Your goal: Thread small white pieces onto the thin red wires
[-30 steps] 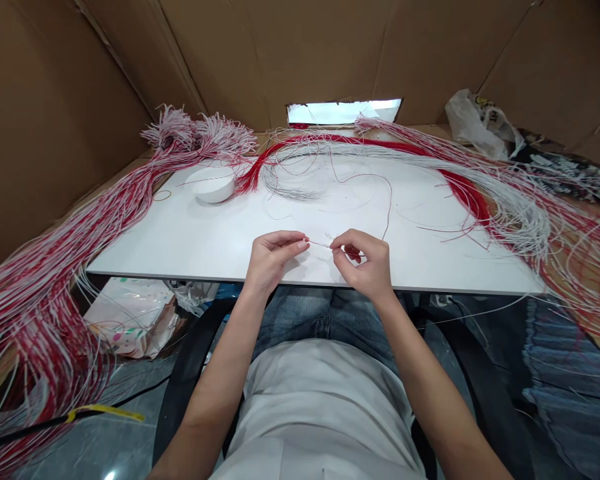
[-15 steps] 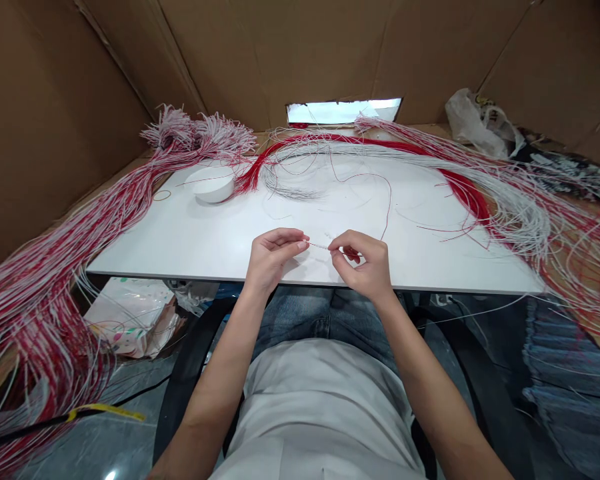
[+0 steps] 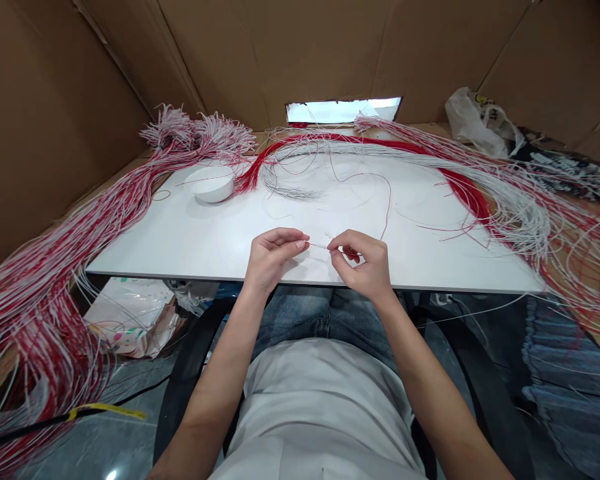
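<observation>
A thin red-and-white wire [image 3: 319,245] is stretched between my hands, just above the near part of the white table. My left hand [image 3: 273,259] pinches one end of this stretch between thumb and fingertips. On the other side, my right hand [image 3: 364,263] pinches it with thumb and forefinger, the remaining fingers curled in. From beside the right hand a loose red wire [image 3: 389,200] curves away over the table. Small white bits [image 3: 329,235] lie just beyond the gap between my hands; their kind is too small to make out.
The white table [image 3: 220,247] carries a round white dish [image 3: 214,185] and a red wire bundle [image 3: 253,175] beside it. Long red-and-white bundles [image 3: 105,207] hang off the left; more wires [image 3: 525,213] spread over the right. Cardboard walls [image 3: 330,53] enclose the back. A plastic bag [image 3: 480,127] sits back right.
Both hands keep almost the same place and grip. The wire stretch between my fingers looks slightly thinner and less white than before.
</observation>
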{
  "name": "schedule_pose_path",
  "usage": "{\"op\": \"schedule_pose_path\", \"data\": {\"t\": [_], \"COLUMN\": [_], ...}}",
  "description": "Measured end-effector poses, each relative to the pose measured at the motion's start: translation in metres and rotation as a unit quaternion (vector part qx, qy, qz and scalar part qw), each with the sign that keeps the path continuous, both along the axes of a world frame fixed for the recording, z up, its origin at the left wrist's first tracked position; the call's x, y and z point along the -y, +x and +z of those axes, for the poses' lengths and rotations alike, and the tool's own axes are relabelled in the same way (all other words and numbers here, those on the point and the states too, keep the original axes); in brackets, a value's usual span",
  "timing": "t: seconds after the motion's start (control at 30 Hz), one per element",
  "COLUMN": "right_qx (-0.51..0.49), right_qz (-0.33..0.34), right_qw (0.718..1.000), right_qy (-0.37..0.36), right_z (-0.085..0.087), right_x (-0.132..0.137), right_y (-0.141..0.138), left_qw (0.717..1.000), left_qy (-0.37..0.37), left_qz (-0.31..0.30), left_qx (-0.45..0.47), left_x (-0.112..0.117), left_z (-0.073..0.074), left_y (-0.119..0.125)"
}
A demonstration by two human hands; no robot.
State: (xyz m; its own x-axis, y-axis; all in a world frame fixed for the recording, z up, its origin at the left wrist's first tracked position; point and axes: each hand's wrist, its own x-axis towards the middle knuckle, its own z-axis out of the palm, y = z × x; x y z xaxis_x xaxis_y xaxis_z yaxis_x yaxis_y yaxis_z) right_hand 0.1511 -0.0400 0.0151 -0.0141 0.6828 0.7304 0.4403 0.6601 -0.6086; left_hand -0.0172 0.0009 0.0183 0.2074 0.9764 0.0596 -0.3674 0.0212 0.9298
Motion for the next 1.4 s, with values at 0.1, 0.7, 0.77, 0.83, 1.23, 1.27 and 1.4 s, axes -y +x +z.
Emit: {"op": "schedule_pose_path", "data": {"t": [0.1,0.7,0.77,0.83,1.23,1.27,1.4], "right_qx": [-0.003,0.004,0.005,0.004,0.011,0.015,0.024], "right_qz": [0.005,0.003,0.004,0.006,0.006,0.009,0.017], "right_qw": [1.000,1.000,1.000,1.000,1.000,1.000,0.999], "right_qy": [-0.002,-0.007,-0.009,-0.008,-0.014,-0.016,-0.030], "right_z": [0.0001,-0.0007,-0.0009,-0.0010,-0.0019,-0.0020,-0.0014], "right_x": [0.0001,-0.0003,-0.0003,-0.0004,-0.0008,-0.0010,-0.0016], "right_y": [-0.0001,0.0002,0.0002,0.0002,-0.0004,-0.0004,-0.0007], "left_qw": [1.000,1.000,1.000,1.000,1.000,0.999,0.998], "left_qy": [-0.002,-0.005,-0.003,-0.004,0.007,0.011,0.023], "left_qz": [0.000,0.008,0.008,0.009,0.007,-0.002,-0.045], "left_qx": [-0.003,-0.005,-0.007,-0.010,-0.028,-0.031,-0.049], "left_x": [0.0003,0.0013,0.0013,0.0014,0.0010,0.0009,0.0000], "left_z": [0.0005,0.0018,0.0020,0.0020,-0.0004,-0.0009,-0.0015], "left_y": [0.0003,0.0006,0.0007,0.0007,0.0004,0.0001,-0.0011]}}
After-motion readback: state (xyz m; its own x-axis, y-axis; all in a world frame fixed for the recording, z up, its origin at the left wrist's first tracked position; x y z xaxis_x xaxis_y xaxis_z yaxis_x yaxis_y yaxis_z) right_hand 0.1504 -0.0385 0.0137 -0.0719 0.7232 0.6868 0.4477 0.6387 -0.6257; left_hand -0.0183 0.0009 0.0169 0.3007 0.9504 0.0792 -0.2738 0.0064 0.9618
